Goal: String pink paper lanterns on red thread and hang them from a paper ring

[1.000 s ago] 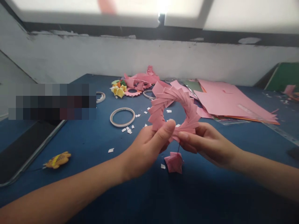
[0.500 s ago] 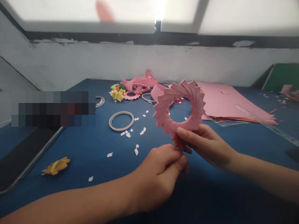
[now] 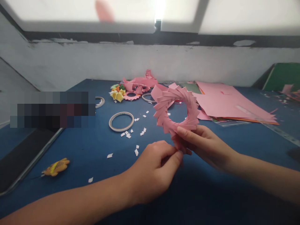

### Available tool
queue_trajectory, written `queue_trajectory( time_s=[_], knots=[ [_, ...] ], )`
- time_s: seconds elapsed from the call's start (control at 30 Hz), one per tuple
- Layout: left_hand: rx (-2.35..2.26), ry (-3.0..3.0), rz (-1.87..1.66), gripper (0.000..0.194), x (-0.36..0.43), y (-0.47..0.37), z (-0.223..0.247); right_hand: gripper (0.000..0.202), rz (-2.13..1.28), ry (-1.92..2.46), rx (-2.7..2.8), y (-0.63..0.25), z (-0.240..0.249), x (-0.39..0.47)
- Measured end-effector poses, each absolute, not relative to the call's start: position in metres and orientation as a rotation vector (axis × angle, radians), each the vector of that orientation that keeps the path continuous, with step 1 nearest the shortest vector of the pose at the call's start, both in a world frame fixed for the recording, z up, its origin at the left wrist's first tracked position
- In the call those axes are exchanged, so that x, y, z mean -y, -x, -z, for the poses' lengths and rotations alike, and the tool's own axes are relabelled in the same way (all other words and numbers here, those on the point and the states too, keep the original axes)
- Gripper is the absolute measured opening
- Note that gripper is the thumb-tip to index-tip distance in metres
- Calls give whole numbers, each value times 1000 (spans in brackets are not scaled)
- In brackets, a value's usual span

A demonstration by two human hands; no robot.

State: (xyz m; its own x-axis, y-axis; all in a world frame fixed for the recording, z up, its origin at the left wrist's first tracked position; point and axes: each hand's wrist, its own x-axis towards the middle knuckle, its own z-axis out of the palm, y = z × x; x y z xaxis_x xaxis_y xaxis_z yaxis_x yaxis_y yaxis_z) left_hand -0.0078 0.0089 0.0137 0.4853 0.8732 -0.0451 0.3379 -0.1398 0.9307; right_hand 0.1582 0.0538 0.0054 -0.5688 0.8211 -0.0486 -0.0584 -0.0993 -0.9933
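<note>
A ring of folded pink paper (image 3: 160, 109) with a jagged outer edge stands upright above the blue table. My right hand (image 3: 206, 140) is closed on the ring's lower right part, its thumb lying across the front. Below the ring, my left hand (image 3: 159, 167) pinches the lower end of a pink paper piece (image 3: 179, 144) that hangs from it. The tips of several fingers are hidden behind the paper and the left hand.
A roll of white tape (image 3: 121, 121) and small white scraps lie left of the hands. Pink sheets (image 3: 227, 101) and a clear ruler (image 3: 281, 132) are at the right. Yellow paper shapes (image 3: 117, 95) sit at the back. A brown bear-shaped item (image 3: 56, 167) is front left.
The pink ring has turned slightly and its right side has moved left and lower. My left hand has shifted a little to the left, still pinching.
</note>
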Motion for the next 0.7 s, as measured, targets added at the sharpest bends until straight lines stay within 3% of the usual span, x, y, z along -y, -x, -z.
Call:
queue_trajectory(
  time_s=[0.23,0.37,0.43,0.6,0.7],
  knots=[
    [-938,-1025,-939,35,-21,13,-19,47,-1911,824,1599,-161,-6,-51],
    [-825,-900,-872,18,-24,13,-19,48,-1917,776,1741,-161,-8,-51],
    [-839,-934,-929,16,-24,14,-19,48,-1616,837,1912,-164,-9,-52],
    [-947,-1137,-1050,12,-23,16,-24,24,-23,807,2210,-174,-8,-53],
    [-1041,-1270,-1103,10,-19,17,-29,18,392,659,2216,-176,-10,-48]
  ],
)
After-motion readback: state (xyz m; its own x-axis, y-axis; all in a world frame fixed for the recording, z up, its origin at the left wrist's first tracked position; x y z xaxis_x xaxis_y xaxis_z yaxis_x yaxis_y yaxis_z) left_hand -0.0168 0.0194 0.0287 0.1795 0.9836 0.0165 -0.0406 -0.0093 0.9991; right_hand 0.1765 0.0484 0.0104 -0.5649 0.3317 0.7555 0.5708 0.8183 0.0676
